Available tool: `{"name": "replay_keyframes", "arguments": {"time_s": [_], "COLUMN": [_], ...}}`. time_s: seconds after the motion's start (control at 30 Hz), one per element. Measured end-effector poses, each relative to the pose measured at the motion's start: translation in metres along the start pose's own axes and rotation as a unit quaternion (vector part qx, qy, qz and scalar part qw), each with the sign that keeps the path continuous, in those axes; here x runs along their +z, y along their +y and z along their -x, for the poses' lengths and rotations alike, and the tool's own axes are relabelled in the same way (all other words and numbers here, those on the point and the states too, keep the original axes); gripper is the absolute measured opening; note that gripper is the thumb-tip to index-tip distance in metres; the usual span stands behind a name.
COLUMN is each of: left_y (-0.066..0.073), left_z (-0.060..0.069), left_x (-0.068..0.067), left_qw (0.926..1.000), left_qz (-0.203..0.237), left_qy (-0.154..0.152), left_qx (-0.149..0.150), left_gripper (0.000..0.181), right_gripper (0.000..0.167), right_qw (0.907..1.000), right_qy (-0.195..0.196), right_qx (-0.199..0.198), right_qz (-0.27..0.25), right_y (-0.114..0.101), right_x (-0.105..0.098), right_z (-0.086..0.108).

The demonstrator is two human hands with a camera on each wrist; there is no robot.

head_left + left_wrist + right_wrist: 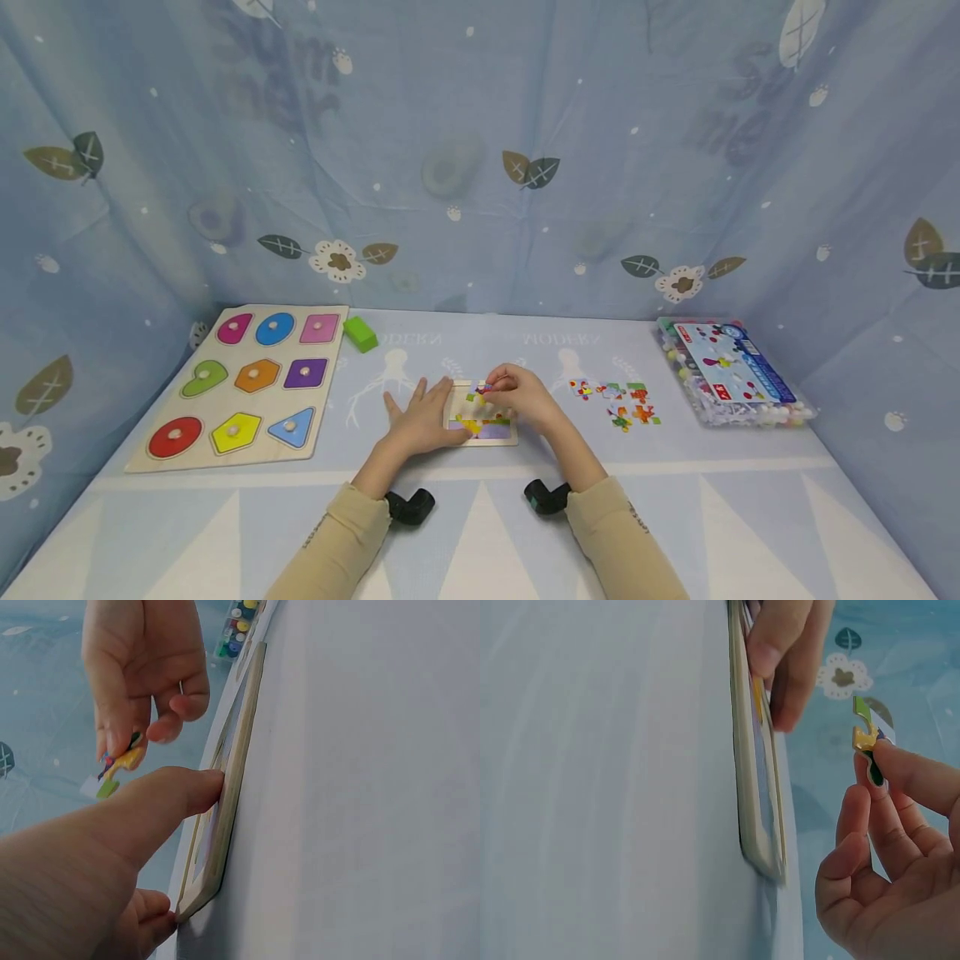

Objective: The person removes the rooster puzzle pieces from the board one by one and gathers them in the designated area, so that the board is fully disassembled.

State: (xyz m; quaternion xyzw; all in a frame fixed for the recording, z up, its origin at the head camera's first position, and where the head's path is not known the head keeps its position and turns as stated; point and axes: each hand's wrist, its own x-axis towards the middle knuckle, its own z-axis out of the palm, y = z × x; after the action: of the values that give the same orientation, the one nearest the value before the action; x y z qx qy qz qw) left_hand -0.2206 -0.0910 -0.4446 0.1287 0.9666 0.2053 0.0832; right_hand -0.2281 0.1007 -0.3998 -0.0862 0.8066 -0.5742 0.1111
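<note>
A small wooden jigsaw tray [491, 442] lies on the table, with joined pieces along its near side. My left hand [420, 425] rests over its left edge, fingers spread, and the thumb presses on the tray's near left part. Above the tray, my right hand [528, 400] pinches a jigsaw piece [865, 739] between thumb and index finger. Green, yellow and dark patches show on that piece in the right wrist view. In the left wrist view the same piece [126, 760] is held up clear of the tray, tilted.
Several loose jigsaw pieces [642, 413] lie right of the tray. At the left is a wooden shape board [255, 400] with knobbed pieces, a green block [361, 334] beside its far corner. A clear box of beads [731, 375] stands at the far right, near the curtain [480, 233].
</note>
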Motion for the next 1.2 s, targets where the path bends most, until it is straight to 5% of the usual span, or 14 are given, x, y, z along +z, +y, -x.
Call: {"name": "replay_keyframes", "arguments": {"time_s": [0.33, 1.2], "left_y": [0.0, 0.003], "left_z": [0.0, 0.004], "left_x": [0.0, -0.002], "left_qw": [1.0, 1.0], "left_qz": [-0.003, 0.001], "left_qy": [0.0, 0.0], "left_qx": [0.001, 0.001], "left_gripper": [0.095, 0.095], "right_gripper": [0.019, 0.026], "right_qw": [0.9987, 0.997], "right_qy": [0.044, 0.068], "right_qx": [0.024, 0.036], "right_qz": [-0.008, -0.01], "right_y": [0.028, 0.045], "right_x": [-0.023, -0.084], "right_z": [-0.004, 0.022]}}
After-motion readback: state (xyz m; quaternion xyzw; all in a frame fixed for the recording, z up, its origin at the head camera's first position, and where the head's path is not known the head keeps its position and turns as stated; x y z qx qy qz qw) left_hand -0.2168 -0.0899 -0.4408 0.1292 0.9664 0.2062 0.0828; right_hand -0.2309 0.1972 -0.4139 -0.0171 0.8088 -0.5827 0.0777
